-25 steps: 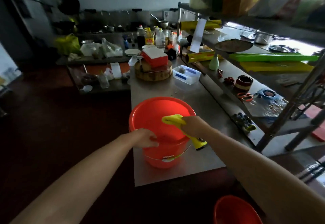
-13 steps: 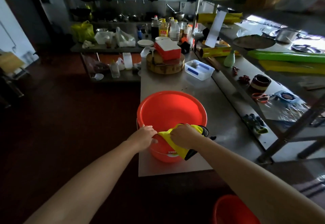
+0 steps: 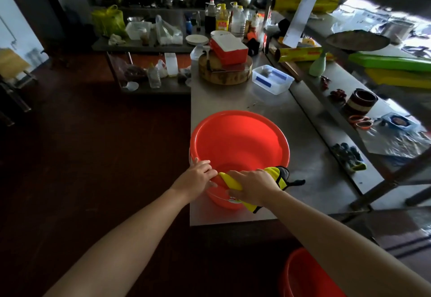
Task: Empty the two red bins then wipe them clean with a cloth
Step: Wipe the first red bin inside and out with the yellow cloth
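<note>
Head cam, dim kitchen.

**Bin 1:** red bin [image 3: 240, 142] stands upright on steel table [image 3: 305, 175], near the table's front-left corner, mouth open to cam. White label strip partly visible on near outer wall, text unreadable.

**Bin 2:** second red bin [image 3: 303, 278] sits on the floor at bottom right, below the table's front edge. It is partly cut off by the frame and by the R forearm.

**L hand** [image 3: 198, 177]: grips bin 1's rim at the near-left. Fingers are curled over the lip, thumb on the outer wall.

**R hand** [image 3: 253, 185]: palm down on yellow cloth [image 3: 229, 181], clamping it to the near rim. Fingers lie on top, thumb lower on the outside wall. The two hands are just beside each other, w/ the cloth's left end between them.

**Cloth:** draped over the rim. One yellow end hangs down the outer wall under the R wrist. A grey-black section sticks out to the right of the hand, and its dark tip is over the table.

**Rest of table, far end:**
- Clear plastic tub [image 3: 271, 79] w/ blue marks.
- Round wooden block [image 3: 225, 75] beside the tub.
- Red box w/ white lid [image 3: 229, 49] resting tilted on the block.
- Bottles [image 3: 221, 17] clustered behind.

**Right side:** pale green spray bottle [image 3: 318, 64] on the side shelf.
</note>
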{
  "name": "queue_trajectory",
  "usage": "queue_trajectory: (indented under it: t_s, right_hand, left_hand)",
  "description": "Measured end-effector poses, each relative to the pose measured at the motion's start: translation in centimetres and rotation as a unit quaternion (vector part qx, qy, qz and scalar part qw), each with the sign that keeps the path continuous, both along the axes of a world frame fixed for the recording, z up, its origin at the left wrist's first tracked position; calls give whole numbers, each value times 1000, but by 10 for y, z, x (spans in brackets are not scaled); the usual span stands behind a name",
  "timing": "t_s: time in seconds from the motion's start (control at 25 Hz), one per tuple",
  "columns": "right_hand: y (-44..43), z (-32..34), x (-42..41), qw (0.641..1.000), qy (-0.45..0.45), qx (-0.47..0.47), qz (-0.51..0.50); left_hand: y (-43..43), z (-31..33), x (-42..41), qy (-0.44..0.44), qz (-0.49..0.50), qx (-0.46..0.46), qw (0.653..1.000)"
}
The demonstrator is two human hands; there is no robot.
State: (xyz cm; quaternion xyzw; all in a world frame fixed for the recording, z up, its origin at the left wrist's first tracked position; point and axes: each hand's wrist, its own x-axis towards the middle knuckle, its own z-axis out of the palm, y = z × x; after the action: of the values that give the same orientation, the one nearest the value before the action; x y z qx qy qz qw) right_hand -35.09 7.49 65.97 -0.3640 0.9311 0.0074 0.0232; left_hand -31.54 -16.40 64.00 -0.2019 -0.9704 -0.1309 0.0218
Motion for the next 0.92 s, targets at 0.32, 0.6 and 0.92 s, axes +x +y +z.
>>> queue_trajectory:
  t_s: [0.32, 0.6, 0.92]
  right_hand:
    - [75, -5, -15, 998, 32, 12, 59]
    - [33, -14, 12, 996, 81, -38, 3]
    - [101, 0, -16, 985, 126, -70, 90]
  left_hand:
    - [-27, 13, -28, 19, -96, -73, 993]
    - [43, -3, 14, 50, -57, -44, 996]
    - [-22, 26, -19, 15, -102, -124, 987]
